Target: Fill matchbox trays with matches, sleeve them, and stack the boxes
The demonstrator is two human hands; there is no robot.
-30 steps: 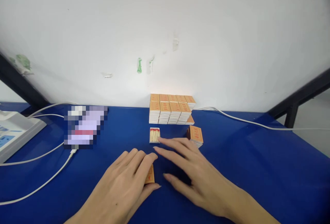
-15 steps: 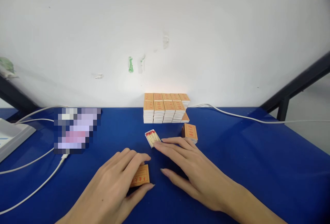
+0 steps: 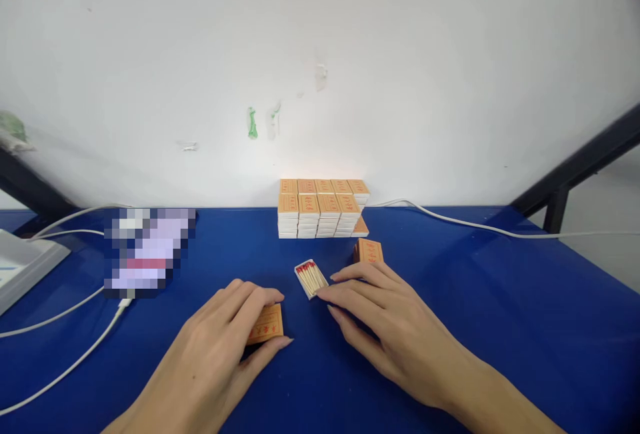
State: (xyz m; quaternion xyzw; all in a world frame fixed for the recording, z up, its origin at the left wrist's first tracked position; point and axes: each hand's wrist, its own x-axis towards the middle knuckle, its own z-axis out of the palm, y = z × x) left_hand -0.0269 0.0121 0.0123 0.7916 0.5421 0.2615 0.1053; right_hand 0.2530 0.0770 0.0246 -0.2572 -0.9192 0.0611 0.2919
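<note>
My left hand (image 3: 220, 341) is closed around an orange matchbox (image 3: 268, 325) with red lettering, thumb on its near side and fingers over the far side. Part of that box is hidden under the hand. A small white matchbox tray (image 3: 311, 279) filled with red-tipped matches lies on the table ahead. My right hand (image 3: 385, 321) has a fingertip at the tray's near right corner, its fingers apart and the thumb held off the tray. Just beyond the right fingers, a small stack of orange matchboxes (image 3: 369, 251) is partly covered.
Rows of stacked matchboxes (image 3: 320, 211) stand by the white wall at the back of the blue table (image 3: 240, 241). A pixelated phone-like object (image 3: 153, 251) with a white cable (image 3: 95, 354) lies left, near a white device (image 3: 30, 261). Another cable (image 3: 470, 224) runs along the right back.
The match-filled tray has slid right and towards me, along with my right hand. My right thumb has come nearer the fingers. My left hand and its matchbox have shifted slightly away from me.
</note>
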